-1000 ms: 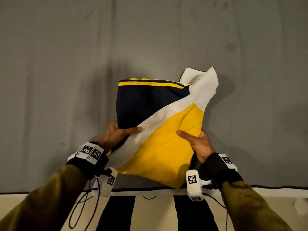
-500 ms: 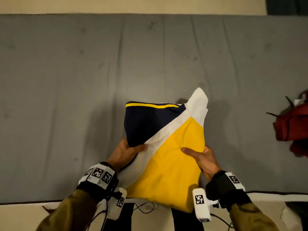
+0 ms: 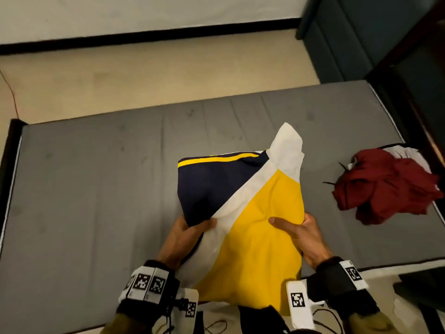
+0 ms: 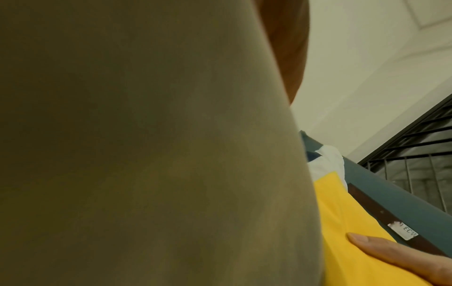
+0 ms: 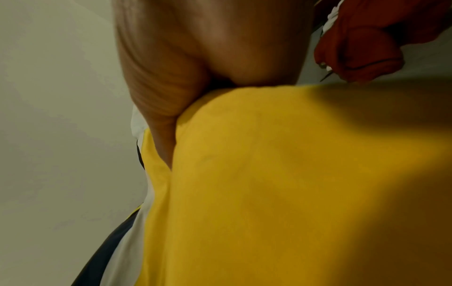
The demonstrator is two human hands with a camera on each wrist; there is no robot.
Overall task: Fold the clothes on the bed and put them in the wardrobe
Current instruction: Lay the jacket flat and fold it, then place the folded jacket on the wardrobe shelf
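folded garment [image 3: 252, 227] in both hands – bed [image 3: 96, 189] beneath

— Lifted the folded garment [image 3: 240, 213] up off the bed [image 3: 96, 189], gripped by left hand [image 3: 185, 237] and right hand [image 3: 303, 237].
— Yep, plus swung right: red clothes [image 3: 385, 189] now showing.

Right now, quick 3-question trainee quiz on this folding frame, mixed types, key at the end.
1. True or false: both hands grip the folded yellow, navy and white garment.
2. The crumpled dark red garment lies on the grey mattress to which side of the person? A) left B) right C) behind
3. Fill in: the right hand has its ____ on top of the yellow panel.

Key
1. True: the left hand holds the near left edge, the right hand the near right edge.
2. B
3. thumb
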